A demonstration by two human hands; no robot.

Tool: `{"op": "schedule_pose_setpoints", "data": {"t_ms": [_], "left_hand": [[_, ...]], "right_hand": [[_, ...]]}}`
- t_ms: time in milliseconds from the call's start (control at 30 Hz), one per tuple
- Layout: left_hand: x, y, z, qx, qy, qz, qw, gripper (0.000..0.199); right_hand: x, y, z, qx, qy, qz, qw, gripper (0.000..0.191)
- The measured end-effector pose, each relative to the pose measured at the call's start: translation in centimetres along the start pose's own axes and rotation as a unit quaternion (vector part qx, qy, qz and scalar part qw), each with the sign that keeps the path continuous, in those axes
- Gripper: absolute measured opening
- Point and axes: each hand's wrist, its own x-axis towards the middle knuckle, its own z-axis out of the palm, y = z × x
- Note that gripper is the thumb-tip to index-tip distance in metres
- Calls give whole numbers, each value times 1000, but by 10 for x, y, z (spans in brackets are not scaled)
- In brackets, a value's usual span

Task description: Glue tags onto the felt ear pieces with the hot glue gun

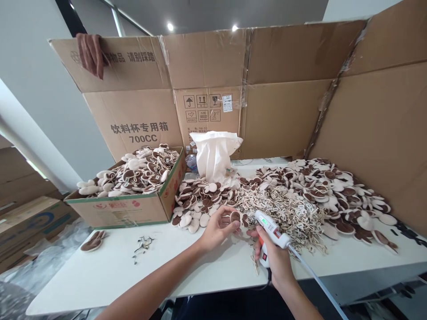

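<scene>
My left hand (218, 229) pinches a small brown and cream felt piece (235, 217) above the table's middle. Just right of it, my right hand (271, 253) is wrapped round a white and orange glue gun (267, 227), its nozzle end pointing toward the felt piece. A white glue stick (316, 278) runs out of the gun's back end. Behind both hands lies a heap of thin cream cords with small tags (290, 218). Felt pieces (196, 202) are piled behind my left hand.
A cardboard box (123, 212) full of felt pieces stands at the left. One felt piece (93, 241) and dark scraps (144, 244) lie before it. A larger felt pile (336, 191) is at the right. Behind are a white bag (215, 155) and cardboard walls (280, 111).
</scene>
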Motion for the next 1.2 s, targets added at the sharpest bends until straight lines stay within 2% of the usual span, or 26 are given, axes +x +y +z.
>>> {"op": "schedule_pose_setpoints", "data": {"t_ms": [67, 133, 233, 333, 433, 500, 567, 633, 700, 767, 867, 967, 1033, 1100, 1200], "left_hand": [[3, 9, -4, 17, 15, 14, 1000, 46], [6, 27, -10, 66, 39, 48, 996, 43], [13, 73, -28, 196, 111, 126, 966, 40], [30, 134, -62, 309, 215, 155, 914, 46], [52, 192, -112, 370, 350, 143, 849, 52], [64, 219, -143, 437, 414, 82, 794, 59], [67, 232, -164, 526, 435, 18, 731, 68], [63, 228, -167, 589, 433, 33, 682, 63], [54, 210, -153, 623, 403, 100, 663, 44], [44, 184, -125, 624, 355, 148, 680, 28], [38, 138, -74, 595, 259, 170, 741, 22], [42, 92, -35, 584, 153, 176, 778, 19], [49, 63, -21, 586, 81, 168, 788, 13], [56, 39, -15, 593, 29, 147, 791, 6], [65, 14, -16, 623, 0, 135, 771, 15]], "right_hand": [[1, 1, 0, -4, 3, -6, 1000, 49], [1, 2, 0, -5, 0, -9, 1000, 48], [0, 2, -1, 1, -10, -14, 1000, 48], [-2, 0, -1, -7, -10, -25, 1000, 49], [-4, -2, 0, -14, -11, -28, 999, 49], [-4, -2, 1, -14, -11, -28, 999, 49], [-2, -1, 1, -10, -9, -28, 1000, 49], [0, 1, 1, -8, -11, -26, 1000, 49], [0, 2, 0, -13, -14, -30, 999, 50], [0, 2, -1, -16, -14, -35, 999, 51], [-2, 0, -2, 3, -20, -37, 999, 51], [-3, -3, -2, 36, -28, -41, 998, 47], [-3, -3, -1, 54, -27, -38, 997, 44], [-3, -3, 0, 54, -25, -37, 998, 43], [-2, -2, 0, 40, -31, -43, 998, 44]]}}
